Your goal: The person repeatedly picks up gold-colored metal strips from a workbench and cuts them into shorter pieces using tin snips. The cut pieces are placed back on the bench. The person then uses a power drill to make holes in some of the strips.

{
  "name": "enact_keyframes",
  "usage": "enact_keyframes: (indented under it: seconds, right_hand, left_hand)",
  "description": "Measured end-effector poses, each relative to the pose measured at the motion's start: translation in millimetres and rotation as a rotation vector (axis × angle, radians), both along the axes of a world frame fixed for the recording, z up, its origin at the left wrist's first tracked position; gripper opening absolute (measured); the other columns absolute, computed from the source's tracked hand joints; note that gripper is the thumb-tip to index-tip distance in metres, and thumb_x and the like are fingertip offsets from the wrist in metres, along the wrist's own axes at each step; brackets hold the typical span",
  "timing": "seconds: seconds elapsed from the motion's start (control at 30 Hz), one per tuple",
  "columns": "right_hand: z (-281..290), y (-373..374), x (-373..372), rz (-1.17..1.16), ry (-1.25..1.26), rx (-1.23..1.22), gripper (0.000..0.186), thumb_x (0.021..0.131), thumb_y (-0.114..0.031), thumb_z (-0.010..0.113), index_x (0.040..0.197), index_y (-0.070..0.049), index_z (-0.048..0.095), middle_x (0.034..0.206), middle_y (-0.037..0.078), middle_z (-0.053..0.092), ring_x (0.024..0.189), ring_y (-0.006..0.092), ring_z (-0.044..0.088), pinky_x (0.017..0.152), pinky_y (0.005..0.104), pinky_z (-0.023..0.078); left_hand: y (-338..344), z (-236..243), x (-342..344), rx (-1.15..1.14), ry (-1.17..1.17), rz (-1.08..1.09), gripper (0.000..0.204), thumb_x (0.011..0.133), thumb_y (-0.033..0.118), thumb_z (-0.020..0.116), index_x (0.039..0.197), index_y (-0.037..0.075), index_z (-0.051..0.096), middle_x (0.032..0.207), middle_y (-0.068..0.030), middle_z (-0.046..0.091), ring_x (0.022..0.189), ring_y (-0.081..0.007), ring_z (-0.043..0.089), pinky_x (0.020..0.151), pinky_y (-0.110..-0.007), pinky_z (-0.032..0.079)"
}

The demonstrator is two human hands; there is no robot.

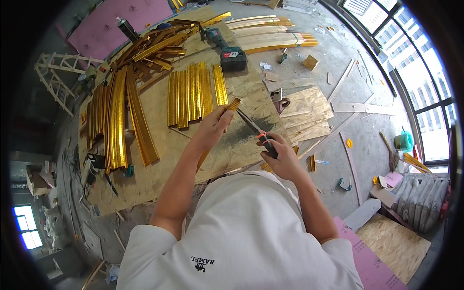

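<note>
My left hand [212, 128] is closed round a gold trim strip [234, 104], whose cut end sticks out past the thumb. Below the wrist, more of a gold strip shows beside my forearm. My right hand [285, 157] grips a file [250, 121] by its black-and-orange handle. The long dark blade slants up to the left, and its tip meets or nearly meets the strip's end. Just beyond my left hand lies a row of short gold trim pieces [191, 94], with one separate piece [220, 84] to its right. The wooden board [241, 150] under the work has a dark smudge.
A cordless power tool [227, 50] sits at the far edge. Longer gold strips [117, 121] and a heap of offcuts [154, 46] occupy the left side. Bundled strips [270, 36] lie beyond. Wood panels [307, 113] and scraps cover the floor at right, near a green bucket [404, 141].
</note>
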State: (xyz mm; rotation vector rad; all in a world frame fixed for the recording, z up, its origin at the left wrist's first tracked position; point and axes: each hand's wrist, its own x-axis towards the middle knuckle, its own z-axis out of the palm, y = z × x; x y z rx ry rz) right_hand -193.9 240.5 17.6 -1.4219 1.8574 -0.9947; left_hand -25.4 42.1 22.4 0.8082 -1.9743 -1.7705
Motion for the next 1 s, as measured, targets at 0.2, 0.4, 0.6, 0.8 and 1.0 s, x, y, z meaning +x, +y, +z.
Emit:
enact_keyframes:
  seconds: [0.2,0.4,0.6,0.8,1.0]
  right_hand:
    - [11.4,-0.2,-7.3,0.050,0.025,0.056,0.025,0.084,-0.015,0.070,0.105,-0.002,0.066,0.123,0.016,0.055,0.103,0.0362,0.059,0.088,0.0391,0.049]
    - [20.6,-1.6,-28.3,0.219,-0.050,0.111,0.023,0.084,-0.016,0.072,0.101,-0.003,0.065,0.115,0.012,0.055,0.096,0.0275,0.058,0.084,0.0357,0.048]
    - [20.0,-5.6,-37.7,0.321,-0.048,0.163,0.025,0.082,-0.019,0.073,0.100,-0.005,0.065,0.109,0.010,0.055,0.092,0.0236,0.057,0.081,0.0354,0.047]
    - [-9.0,-23.0,-24.2,0.227,-0.052,0.397,0.022,0.080,-0.018,0.068,0.098,-0.006,0.066,0.107,0.014,0.056,0.091,0.0284,0.059,0.076,0.0392,0.049]
    - [-79.1,-43.2,-2.6,0.134,0.691,0.109,0.022,0.078,-0.007,0.060,0.099,-0.009,0.064,0.102,0.016,0.052,0.096,0.0342,0.058,0.078,0.0437,0.052]
  left_hand:
    - [9.2,7.3,-0.8,-0.016,-0.124,-0.043,0.031,0.102,0.036,0.046,0.096,0.006,0.052,0.078,0.0015,0.046,0.065,-0.0068,0.046,0.059,-0.024,0.042]
    - [7.8,6.1,1.0,0.026,-0.144,-0.104,0.030,0.102,0.035,0.046,0.093,0.007,0.051,0.077,0.0016,0.046,0.064,-0.0066,0.046,0.057,-0.023,0.042]
    - [4.5,3.6,2.5,0.051,-0.174,-0.133,0.033,0.102,0.038,0.046,0.090,0.008,0.049,0.075,0.0017,0.046,0.062,-0.0066,0.046,0.056,-0.024,0.042]
    - [-11.3,-39.9,8.8,0.060,-0.295,-0.165,0.047,0.100,0.054,0.045,0.092,0.008,0.050,0.074,0.0013,0.047,0.061,-0.0076,0.048,0.054,-0.025,0.044]
    - [-29.4,-62.1,-2.1,0.352,-0.724,-0.031,0.054,0.096,0.061,0.048,0.098,0.007,0.050,0.077,-0.0017,0.051,0.060,-0.0111,0.050,0.054,-0.029,0.048]
